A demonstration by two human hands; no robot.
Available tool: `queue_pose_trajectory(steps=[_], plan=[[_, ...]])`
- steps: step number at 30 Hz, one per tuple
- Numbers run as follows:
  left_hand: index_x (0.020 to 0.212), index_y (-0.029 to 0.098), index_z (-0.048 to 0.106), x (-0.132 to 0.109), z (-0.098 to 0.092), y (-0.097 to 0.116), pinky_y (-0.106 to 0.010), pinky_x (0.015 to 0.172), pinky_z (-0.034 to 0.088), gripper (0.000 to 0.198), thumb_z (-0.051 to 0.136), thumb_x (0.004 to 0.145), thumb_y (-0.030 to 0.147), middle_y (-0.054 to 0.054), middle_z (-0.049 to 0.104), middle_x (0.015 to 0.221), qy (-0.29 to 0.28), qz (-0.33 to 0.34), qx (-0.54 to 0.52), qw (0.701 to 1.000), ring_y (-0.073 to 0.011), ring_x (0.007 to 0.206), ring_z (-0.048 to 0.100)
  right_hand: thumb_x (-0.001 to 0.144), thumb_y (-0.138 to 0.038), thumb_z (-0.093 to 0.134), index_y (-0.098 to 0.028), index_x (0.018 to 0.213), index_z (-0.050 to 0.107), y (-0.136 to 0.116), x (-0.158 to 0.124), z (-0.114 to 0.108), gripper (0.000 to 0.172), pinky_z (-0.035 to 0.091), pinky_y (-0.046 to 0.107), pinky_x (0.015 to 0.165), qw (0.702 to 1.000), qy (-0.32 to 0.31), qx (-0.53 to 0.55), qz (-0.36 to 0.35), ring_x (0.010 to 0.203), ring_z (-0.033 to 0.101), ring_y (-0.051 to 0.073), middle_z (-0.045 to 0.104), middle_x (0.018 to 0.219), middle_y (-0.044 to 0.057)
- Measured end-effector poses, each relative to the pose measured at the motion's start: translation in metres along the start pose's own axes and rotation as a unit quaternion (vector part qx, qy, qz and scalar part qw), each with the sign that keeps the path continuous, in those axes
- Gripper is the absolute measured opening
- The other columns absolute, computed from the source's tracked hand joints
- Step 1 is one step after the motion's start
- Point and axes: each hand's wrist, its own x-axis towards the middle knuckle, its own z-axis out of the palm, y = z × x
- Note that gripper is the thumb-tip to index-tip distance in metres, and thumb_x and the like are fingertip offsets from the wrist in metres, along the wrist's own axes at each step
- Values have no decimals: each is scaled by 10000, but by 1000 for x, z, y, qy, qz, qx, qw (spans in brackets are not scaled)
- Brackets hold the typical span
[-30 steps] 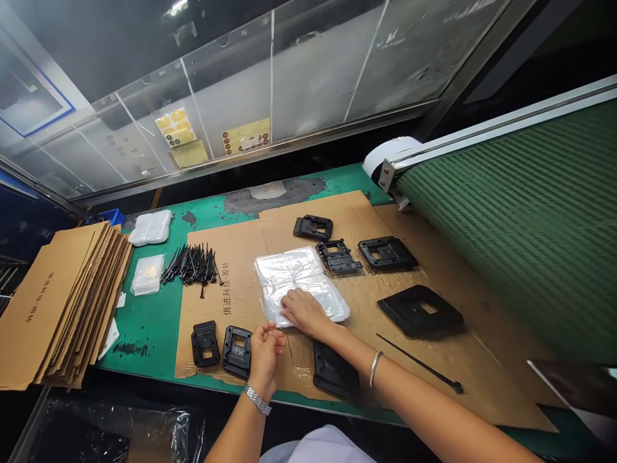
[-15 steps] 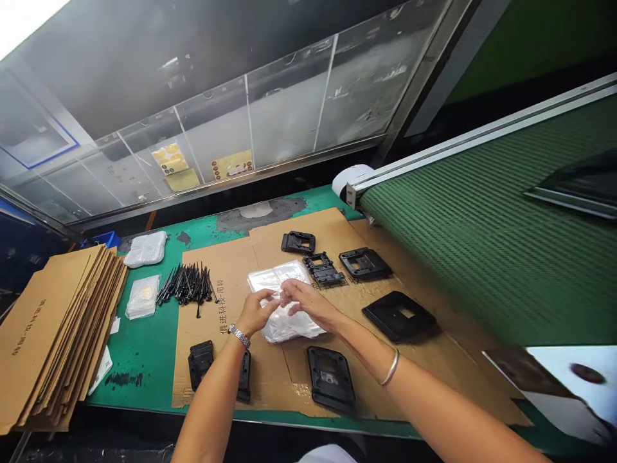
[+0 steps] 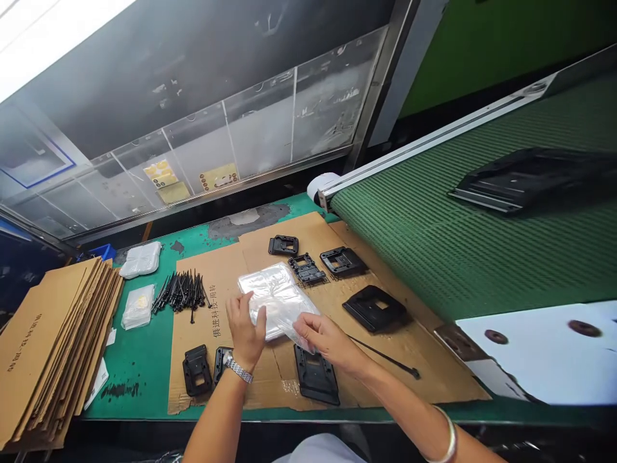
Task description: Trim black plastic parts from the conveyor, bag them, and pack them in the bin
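A stack of clear plastic bags (image 3: 274, 289) lies on the cardboard in front of me. My right hand (image 3: 322, 337) pinches the near right corner of a bag and lifts it off the stack. At the stack's left edge, my left hand (image 3: 247, 321) has fingers and thumb spread, holding nothing. A long thin black strip with a small head, like a cable tie (image 3: 385, 357), runs out from behind my right wrist; whether the hand holds it too, I cannot tell. Black plastic plates with square openings surround the bags, including one (image 3: 315, 376) below my right hand and another (image 3: 375, 308) to its right.
A pile of black cable-tie-like pieces (image 3: 186, 292) lies left of the bags. Further left are smaller bag packs (image 3: 139, 259) and a stack of flat cardboard (image 3: 53, 341). A green conveyor belt (image 3: 400, 212) on the right carries a black part (image 3: 511, 180).
My hands, close together over the bags before, have parted. The right has drawn a bag corner toward me, and the left has opened. The black part on the belt shows more fully; the view has shifted.
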Motion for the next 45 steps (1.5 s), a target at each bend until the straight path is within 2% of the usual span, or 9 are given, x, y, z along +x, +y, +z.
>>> queue_pose_trajectory(steps=[7,10,14,18,23,30,33,36,45], plan=[[628,153,514,-52,28,17,-251,583,380,472,588,601,619,12,497,595,-233,-158,-291,914,-108,585,444,672,-320,552,-174,582,480,-2,-26,6,186,283,216,500,985,-34,-159,-57,548,375,96,464,546,-38],[526,160,461,-62,30,4,-254,560,375,483,532,645,622,19,465,522,-192,-205,-272,921,-103,540,434,667,-333,527,-187,549,427,4,-30,-1,213,275,211,462,987,-61,-149,-30,492,365,90,422,492,-51],[522,178,446,-79,23,-19,-281,572,359,358,513,722,468,34,392,497,-69,-253,-167,950,-124,537,417,714,-378,432,-219,562,330,19,-28,-13,243,319,222,458,991,70,-116,-1,467,391,101,394,476,-58],[989,135,554,-100,24,-18,-398,847,336,318,564,710,288,-115,548,988,29,-156,5,987,-254,982,460,753,-365,422,-217,640,371,31,-25,-1,193,341,225,493,986,72,-146,-41,508,403,106,404,535,-58],[1082,201,545,-106,36,-7,-344,744,399,292,435,812,177,-74,595,895,-35,31,179,983,-199,838,519,785,-324,428,-201,648,464,28,-30,25,187,367,245,561,970,-6,-213,-112,586,454,128,504,608,-20],[849,204,602,-109,30,-30,-313,735,408,318,370,753,8,-44,576,833,14,-53,220,974,-181,814,503,767,-300,469,-208,908,542,52,-49,1,184,432,317,708,944,-3,-308,-119,763,554,192,594,817,45],[828,182,597,-117,33,-39,-373,789,379,273,390,742,25,-77,559,893,30,-109,285,952,-222,880,472,725,-374,505,-201,986,512,87,-62,-2,313,439,351,764,955,111,-271,-44,877,551,229,558,968,93],[776,176,588,-128,40,-46,-379,764,375,169,456,731,82,-77,554,840,8,-140,313,939,-234,844,473,651,-417,551,-211,803,505,121,-71,4,261,442,376,698,949,207,-227,72,799,557,257,545,822,74],[858,176,597,-132,52,-40,-302,604,364,255,346,833,145,-91,562,826,-36,-205,318,925,-200,701,546,635,-609,455,-221,774,425,126,-91,-28,413,331,251,380,977,155,-89,117,387,431,105,440,587,-48]])
